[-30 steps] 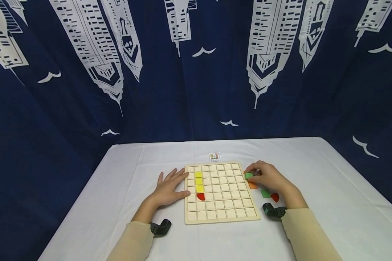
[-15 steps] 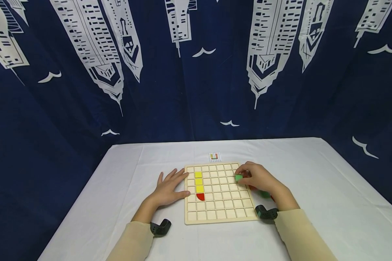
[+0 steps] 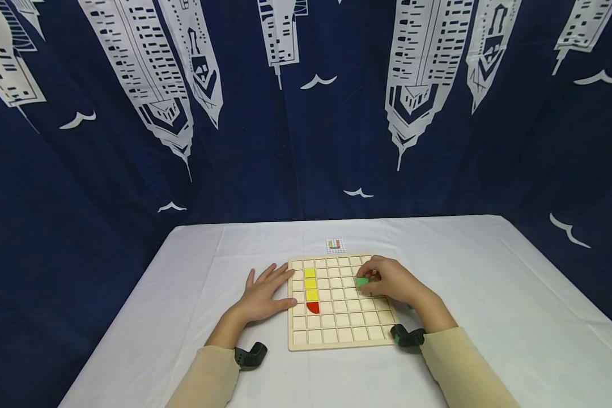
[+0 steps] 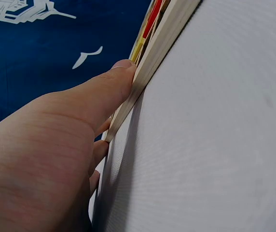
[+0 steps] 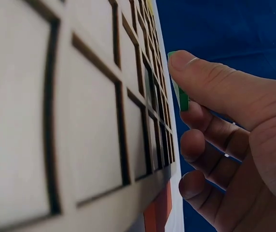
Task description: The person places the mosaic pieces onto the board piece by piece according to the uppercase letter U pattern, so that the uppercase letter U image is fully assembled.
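A wooden grid board (image 3: pixel 336 322) lies on the table. Down its second column run several yellow square tiles (image 3: pixel 311 283), with a red quarter-round tile (image 3: pixel 313 307) below them. My left hand (image 3: pixel 265 300) rests at the board's left edge, fingers spread; in the left wrist view its thumb (image 4: pixel 114 87) touches the rim. Over the right part of the board, my right hand (image 3: pixel 395 280) pinches a green tile (image 3: pixel 361 281) between thumb and fingers. In the right wrist view that tile (image 5: pixel 183 96) is seen edge-on, apart from the grid.
A small pattern card (image 3: pixel 335 245) with a coloured U shape lies behind the board. Orange pieces (image 5: pixel 157 210) lie by the board's right edge, mostly hidden by my right hand in the head view. Each wrist wears a black camera (image 3: pixel 252 355).
My right hand has carried the green tile leftward from beside the board's right edge to above its right columns. The left hand has stayed in place.
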A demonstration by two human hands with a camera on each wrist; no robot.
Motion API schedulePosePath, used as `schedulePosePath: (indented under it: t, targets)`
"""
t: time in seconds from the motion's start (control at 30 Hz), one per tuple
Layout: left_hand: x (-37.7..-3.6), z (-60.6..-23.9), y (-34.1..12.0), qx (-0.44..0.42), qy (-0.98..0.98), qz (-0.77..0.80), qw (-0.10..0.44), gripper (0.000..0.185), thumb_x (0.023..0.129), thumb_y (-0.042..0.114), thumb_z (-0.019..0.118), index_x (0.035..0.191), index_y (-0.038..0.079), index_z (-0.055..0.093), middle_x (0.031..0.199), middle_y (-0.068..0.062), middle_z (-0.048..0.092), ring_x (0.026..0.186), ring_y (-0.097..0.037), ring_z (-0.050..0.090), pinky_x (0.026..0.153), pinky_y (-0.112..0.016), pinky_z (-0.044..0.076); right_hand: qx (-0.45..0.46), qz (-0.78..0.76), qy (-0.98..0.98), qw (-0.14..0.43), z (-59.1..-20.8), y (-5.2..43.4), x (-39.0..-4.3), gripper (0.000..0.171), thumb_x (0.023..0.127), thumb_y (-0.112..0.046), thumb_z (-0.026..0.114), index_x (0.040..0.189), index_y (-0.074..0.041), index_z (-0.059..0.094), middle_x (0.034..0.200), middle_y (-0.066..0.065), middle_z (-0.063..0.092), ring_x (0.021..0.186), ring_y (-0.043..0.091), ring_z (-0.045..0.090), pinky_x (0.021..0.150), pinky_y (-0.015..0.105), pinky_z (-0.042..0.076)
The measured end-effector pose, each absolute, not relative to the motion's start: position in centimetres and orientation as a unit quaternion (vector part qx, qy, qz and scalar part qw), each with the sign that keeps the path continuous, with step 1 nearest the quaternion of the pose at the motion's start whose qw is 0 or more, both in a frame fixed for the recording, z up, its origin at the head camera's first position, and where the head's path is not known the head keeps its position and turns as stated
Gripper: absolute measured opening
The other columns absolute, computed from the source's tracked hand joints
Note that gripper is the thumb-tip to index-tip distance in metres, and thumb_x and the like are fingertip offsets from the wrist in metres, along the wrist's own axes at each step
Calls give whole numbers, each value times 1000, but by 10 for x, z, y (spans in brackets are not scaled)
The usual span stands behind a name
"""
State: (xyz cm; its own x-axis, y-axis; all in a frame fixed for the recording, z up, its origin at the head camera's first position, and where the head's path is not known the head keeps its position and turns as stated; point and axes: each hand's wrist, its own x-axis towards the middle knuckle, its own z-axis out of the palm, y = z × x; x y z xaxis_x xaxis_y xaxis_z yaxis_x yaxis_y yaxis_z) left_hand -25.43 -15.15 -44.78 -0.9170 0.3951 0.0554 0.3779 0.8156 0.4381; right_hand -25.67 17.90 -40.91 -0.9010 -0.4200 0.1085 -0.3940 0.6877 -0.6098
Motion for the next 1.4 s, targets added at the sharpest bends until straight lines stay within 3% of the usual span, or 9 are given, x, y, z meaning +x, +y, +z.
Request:
schedulePosePath:
  t: [0.33, 0.73, 1.4]
  targets:
    - [-253, -448, -151, 204, 950, 236, 16, 72, 85, 53, 64, 147, 25, 40, 160, 4, 27, 151, -27, 14, 115, -64, -7, -275, -296, 915, -2, -410, 165, -253, 21, 78, -19, 79, 97, -19, 69, 90, -4, 60, 78, 12, 54, 69, 20, 47]
    - [-252, -446, -151, 203, 950, 237, 17, 72, 85, 52, 64, 147, 25, 40, 160, 4, 26, 150, -27, 14, 115, -64, -8, -298, -294, 908, 20, -408, 141, -244, 18, 78, -19, 79, 94, -20, 69, 86, -2, 60, 76, 14, 51, 64, 19, 43]
    - [-253, -447, -152, 208, 948, 240, 14, 72, 85, 53, 64, 147, 25, 40, 159, 3, 27, 150, -27, 14, 115, -65, -7, -298, -263, 917, 44, -411, 115, -233, 20, 76, -26, 81, 92, -25, 68, 84, -8, 61, 77, 11, 54, 68, 21, 45]
